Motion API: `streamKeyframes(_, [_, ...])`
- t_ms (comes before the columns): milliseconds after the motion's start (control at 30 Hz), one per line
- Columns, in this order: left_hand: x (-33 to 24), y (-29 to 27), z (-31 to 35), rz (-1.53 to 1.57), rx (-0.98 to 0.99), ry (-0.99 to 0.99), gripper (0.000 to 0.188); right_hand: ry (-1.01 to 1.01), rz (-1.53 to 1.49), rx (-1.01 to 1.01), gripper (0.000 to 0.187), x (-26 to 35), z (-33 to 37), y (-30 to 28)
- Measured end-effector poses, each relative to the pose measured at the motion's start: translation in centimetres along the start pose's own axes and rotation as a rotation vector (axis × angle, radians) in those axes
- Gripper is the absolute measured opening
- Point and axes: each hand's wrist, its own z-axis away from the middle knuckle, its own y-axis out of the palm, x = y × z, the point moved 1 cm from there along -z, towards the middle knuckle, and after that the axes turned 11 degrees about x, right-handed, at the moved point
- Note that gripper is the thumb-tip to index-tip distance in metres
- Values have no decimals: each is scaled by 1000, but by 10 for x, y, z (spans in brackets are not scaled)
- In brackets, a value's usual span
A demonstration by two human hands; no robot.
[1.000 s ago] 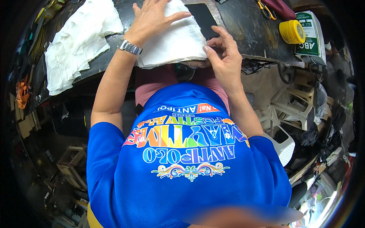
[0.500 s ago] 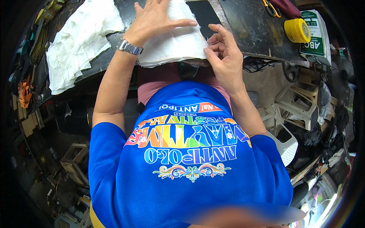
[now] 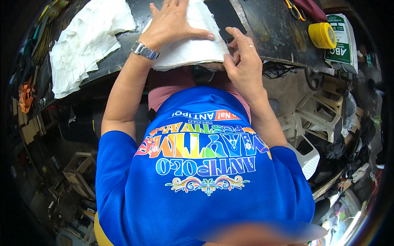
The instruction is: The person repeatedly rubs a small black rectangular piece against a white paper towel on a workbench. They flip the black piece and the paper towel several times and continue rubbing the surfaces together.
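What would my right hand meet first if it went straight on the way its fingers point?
Likely the white cloth stack: your right hand has its fingers pointing left toward it, partly over the black sheet, with the thumb at the stack's edge. Depth is unclear, so they may be touching.

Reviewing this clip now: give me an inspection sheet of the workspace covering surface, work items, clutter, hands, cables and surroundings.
Surface: dark table, worn and scuffed.
Work items: white cloth stack at the near edge; black sheet beside it, partly covered.
Clutter: loose white cloths at left; scissors with orange handles, yellow tub and green-and-white container at right.
Hands: left hand spread on the stack; right hand curled at its right edge, grip unclear.
Cables: dark strands below the table edge; cannot tell whether cables.
Surroundings: pale plastic chairs at right; wooden frame at lower left.
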Motion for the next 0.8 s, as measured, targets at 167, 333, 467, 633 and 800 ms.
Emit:
streamKeyframes(167, [4, 4, -1, 4, -20, 6, 134, 2, -106, 15, 65, 1, 11, -15])
streamKeyframes(333, [17, 24, -11, 19, -186, 50, 109, -327, -34, -42, 67, 4, 13, -13])
streamKeyframes(467, [27, 39, -23, -16, -227, 66, 121, -299, 54, 132, 69, 3, 9, -5])
streamKeyframes(633, [43, 32, -39, 198, -229, 64, 101, -208, -154, 137, 74, -2, 14, -4])
streamKeyframes(800, [54, 21, -60, 170, -231, 26, 76, -275, -182, 76, 75, -12, 30, 3])
